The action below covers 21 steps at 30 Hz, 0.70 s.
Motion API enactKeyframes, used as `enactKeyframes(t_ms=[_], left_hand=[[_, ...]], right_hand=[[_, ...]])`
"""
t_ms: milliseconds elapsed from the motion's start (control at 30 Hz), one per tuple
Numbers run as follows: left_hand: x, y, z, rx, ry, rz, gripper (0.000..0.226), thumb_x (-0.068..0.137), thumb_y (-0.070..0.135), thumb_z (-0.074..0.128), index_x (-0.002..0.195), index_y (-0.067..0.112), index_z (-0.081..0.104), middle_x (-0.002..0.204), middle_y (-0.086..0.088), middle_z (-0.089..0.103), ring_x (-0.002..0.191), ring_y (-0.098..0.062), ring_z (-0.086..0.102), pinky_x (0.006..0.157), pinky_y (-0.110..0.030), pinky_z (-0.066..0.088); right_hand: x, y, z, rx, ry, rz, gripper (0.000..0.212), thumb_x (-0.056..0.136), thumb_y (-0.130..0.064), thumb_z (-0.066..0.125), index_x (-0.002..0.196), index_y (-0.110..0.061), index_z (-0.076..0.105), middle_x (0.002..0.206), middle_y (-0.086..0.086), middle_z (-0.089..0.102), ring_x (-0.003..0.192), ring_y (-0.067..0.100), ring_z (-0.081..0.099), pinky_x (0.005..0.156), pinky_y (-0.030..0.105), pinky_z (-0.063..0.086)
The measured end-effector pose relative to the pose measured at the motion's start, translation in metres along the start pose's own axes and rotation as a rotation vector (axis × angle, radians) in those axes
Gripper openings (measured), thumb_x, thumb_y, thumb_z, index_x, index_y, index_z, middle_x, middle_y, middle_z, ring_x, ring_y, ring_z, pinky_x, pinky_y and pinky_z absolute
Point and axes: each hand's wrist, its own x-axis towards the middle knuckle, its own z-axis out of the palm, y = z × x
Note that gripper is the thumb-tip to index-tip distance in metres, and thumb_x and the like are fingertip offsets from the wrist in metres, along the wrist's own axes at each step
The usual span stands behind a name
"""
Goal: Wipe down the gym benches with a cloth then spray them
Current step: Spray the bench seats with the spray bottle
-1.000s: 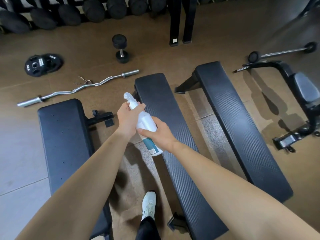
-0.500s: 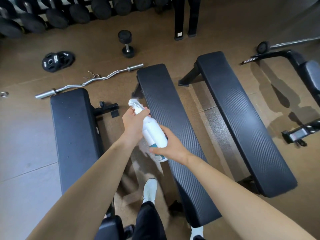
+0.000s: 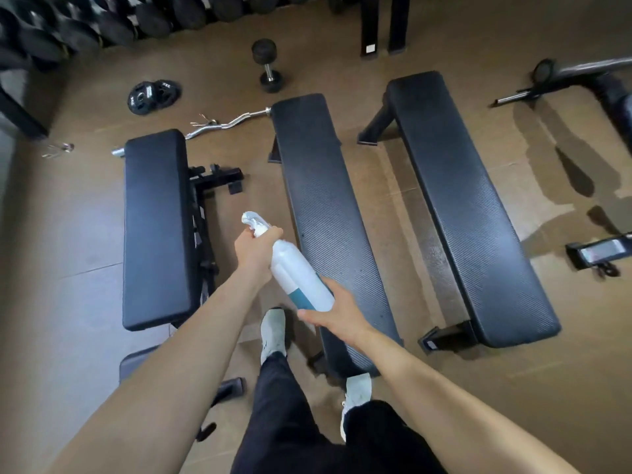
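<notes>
- left hand [image 3: 254, 249] wrapped round the neck of a smooth white plastic spray bottle [image 3: 297, 277]
- right hand [image 3: 337, 314] loosely cupping its teal base
- ribbed black bench [image 3: 328, 213] just right of both hands

Brown rubber floor [image 3: 444, 35], dumbbell rack [image 3: 102, 18] along the far edge, loose dumbbell [image 3: 268, 65].

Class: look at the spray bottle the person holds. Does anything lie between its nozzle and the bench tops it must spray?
Nothing visible does. The spray bottle, held by the left hand and right hand, hangs between the left bench and middle bench; both tops are bare.
</notes>
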Motion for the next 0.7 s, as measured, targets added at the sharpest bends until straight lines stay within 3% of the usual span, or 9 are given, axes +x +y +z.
enactKeyframes(t_ms=[167, 267, 400, 600, 700], left_hand=[[-0.062, -0.052, -0.005, 0.002, 0.043, -0.018, 0.022, 0.079, 0.013, 0.078, 0.098, 0.010, 0.067, 0.090, -0.010, 0.071, 0.079, -0.024, 0.066, 0.071, -0.035, 0.056], [-0.091, -0.081, -0.010, -0.032, 0.013, -0.010, 0.025, 0.079, 0.015, 0.082, 0.099, 0.015, 0.067, 0.095, -0.007, 0.073, 0.080, -0.021, 0.068, 0.076, -0.037, 0.058], [-0.129, -0.117, -0.016, -0.025, 0.048, -0.073, 0.020, 0.086, 0.009, 0.075, 0.103, 0.010, 0.064, 0.088, -0.004, 0.066, 0.072, -0.016, 0.061, 0.063, -0.026, 0.052], [-0.179, -0.180, -0.041, -0.049, 0.081, -0.181, 0.023, 0.086, 0.010, 0.073, 0.107, 0.008, 0.064, 0.093, -0.010, 0.069, 0.073, -0.022, 0.063, 0.062, -0.027, 0.052], [-0.203, -0.205, -0.052, -0.086, 0.051, -0.182, 0.028, 0.086, 0.013, 0.078, 0.109, 0.012, 0.063, 0.092, -0.006, 0.070, 0.074, -0.020, 0.066, 0.050, -0.023, 0.051]], right_hand=[[-0.060, 0.039, -0.016, -0.010, -0.030, 0.039, 0.072, 0.068, -0.036, 0.091, 0.130, -0.028, 0.055, 0.116, -0.012, 0.060, 0.104, 0.009, 0.060, 0.080, 0.021, 0.053], [-0.090, 0.059, -0.021, 0.014, -0.078, 0.091, 0.068, 0.068, -0.034, 0.091, 0.127, -0.027, 0.057, 0.115, -0.005, 0.062, 0.103, 0.017, 0.064, 0.078, 0.030, 0.061], [-0.133, 0.088, -0.025, -0.014, -0.142, 0.170, 0.069, 0.072, -0.029, 0.090, 0.130, -0.026, 0.053, 0.119, 0.000, 0.059, 0.101, 0.018, 0.066, 0.077, 0.030, 0.063], [-0.188, 0.130, -0.026, -0.106, -0.150, 0.226, 0.073, 0.062, -0.039, 0.091, 0.127, -0.025, 0.060, 0.115, -0.002, 0.064, 0.103, 0.019, 0.065, 0.078, 0.036, 0.063], [-0.217, 0.146, -0.022, -0.130, -0.161, 0.241, 0.070, 0.064, -0.036, 0.091, 0.126, -0.026, 0.059, 0.114, -0.002, 0.063, 0.101, 0.017, 0.065, 0.074, 0.028, 0.062]])
